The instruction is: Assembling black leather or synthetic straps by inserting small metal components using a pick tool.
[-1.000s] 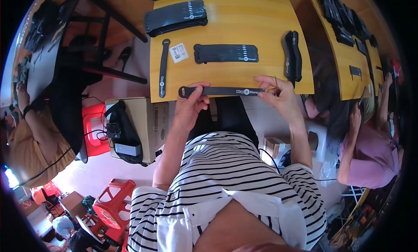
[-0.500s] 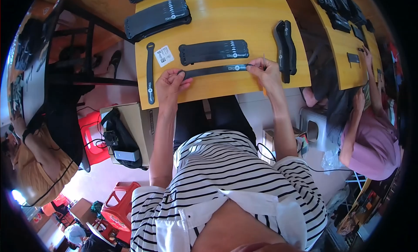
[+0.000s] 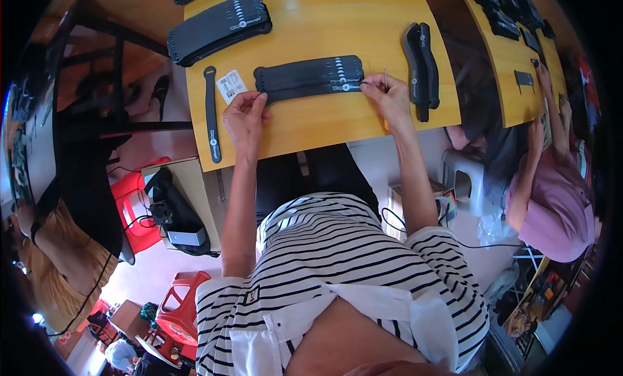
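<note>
A black hook-and-loop strap (image 3: 305, 91) with white print near its right end stretches between my hands. It lies along the near edge of a stack of similar straps (image 3: 298, 72), touching or overlapping it. My left hand (image 3: 245, 119) pinches the strap's left end between thumb and fingers. Its right end is pinched in my right hand (image 3: 390, 102). A thin metallic point (image 3: 385, 76) sticks up from the right hand, and a bit of orange (image 3: 387, 125) shows below it; what tool this is I cannot make out.
On the yellow table (image 3: 311, 123), a single strap (image 3: 212, 119) and a white label (image 3: 230, 85) lie left. A thick strap stack (image 3: 217, 30) is far left, a folded bundle (image 3: 422, 71) right. Neighbouring people work at both sides; a red stool (image 3: 178, 308) stands behind left.
Both hands have carried the strap away from me, up against the stack's near edge. The whole view has shifted slightly, so the table's things appear further left.
</note>
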Tool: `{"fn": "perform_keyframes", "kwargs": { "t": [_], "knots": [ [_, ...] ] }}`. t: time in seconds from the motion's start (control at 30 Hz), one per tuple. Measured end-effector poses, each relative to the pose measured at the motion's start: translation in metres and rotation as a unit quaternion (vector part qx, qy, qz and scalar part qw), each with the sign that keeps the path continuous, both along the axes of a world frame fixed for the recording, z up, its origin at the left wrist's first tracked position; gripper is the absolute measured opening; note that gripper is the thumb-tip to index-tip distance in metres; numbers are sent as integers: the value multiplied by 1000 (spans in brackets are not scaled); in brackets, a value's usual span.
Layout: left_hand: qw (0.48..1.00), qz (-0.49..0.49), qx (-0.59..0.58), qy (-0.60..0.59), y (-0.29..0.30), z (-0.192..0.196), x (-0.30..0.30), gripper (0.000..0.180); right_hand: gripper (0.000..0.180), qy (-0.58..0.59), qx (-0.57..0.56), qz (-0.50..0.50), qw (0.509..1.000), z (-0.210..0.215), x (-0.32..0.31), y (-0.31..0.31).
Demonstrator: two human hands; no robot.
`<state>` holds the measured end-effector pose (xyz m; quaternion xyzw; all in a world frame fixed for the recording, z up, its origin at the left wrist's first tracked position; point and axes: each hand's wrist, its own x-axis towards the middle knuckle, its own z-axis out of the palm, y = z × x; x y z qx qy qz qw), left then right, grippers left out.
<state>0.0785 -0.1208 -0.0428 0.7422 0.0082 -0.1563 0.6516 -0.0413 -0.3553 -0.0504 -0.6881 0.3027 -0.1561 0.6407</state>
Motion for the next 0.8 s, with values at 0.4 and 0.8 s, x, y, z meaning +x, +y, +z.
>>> {"fn": "perform_keyframes", "kwargs": {
  "t": [0.4,0.8],
  "knots": [
    [999,24,22,2,-5,-2,3,10,7,15,-40,-17,999,-12,3,-2],
    [1000,23,20,-3,-5,-4,4,8,7,42,-53,-23,997,-10,7,-1]
  ]
}}
